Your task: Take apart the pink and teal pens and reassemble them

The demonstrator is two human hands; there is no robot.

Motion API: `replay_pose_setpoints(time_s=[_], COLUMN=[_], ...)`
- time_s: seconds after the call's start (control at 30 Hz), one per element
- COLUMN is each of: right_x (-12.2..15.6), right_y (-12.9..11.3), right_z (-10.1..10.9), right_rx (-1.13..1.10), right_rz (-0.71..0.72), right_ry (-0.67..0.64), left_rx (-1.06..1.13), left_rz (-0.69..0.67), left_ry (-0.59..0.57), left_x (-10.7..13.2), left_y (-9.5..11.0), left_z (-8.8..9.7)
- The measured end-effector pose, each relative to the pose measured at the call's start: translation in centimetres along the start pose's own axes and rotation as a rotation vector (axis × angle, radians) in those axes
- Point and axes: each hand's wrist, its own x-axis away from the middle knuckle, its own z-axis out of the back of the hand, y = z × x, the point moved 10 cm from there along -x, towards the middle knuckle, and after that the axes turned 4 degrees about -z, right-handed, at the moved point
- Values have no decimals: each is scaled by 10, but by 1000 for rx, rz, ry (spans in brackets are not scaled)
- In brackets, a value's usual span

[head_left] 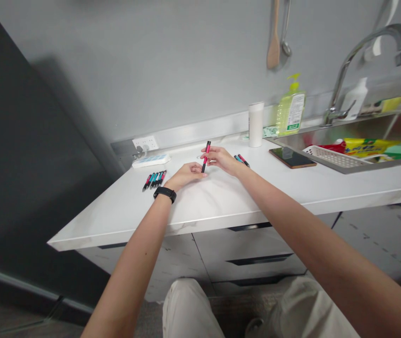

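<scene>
A red and black pen [207, 151] is held nearly upright, slightly tilted, above the white countertop. My right hand [220, 157] pinches its upper, red part between thumb and fingers. At the pen's black lower end, the thumb and fingers of my left hand [188, 174] close around it. Left of my left hand, a row of several pens [154, 180] in red, teal and black lies on the counter. A few more pens [242, 160] lie just behind my right wrist, partly hidden by it.
Against the wall are a power strip [151, 161] and a socket [146, 142]. To the right stand a white cylinder [256, 125] and a yellow-green soap bottle [291, 112]. A phone [292, 157] lies before the sink [362, 166], under a curved faucet [341, 75].
</scene>
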Motion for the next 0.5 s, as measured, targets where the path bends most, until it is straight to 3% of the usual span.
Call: replay_pose_setpoints(time_s=[0.13,0.27,0.5], right_x=[-2,-5,-2], right_y=[2,6,4], right_z=[1,10,2], right_rx=[55,84,61], right_rz=[15,9,-2], right_ry=[7,83,9], left_rx=[104,58,89], left_rz=[42,14,-4], left_ry=[-63,-50,-72], left_x=[0,-1,-4], left_y=[-5,-5,-7], left_z=[-8,-5,-6])
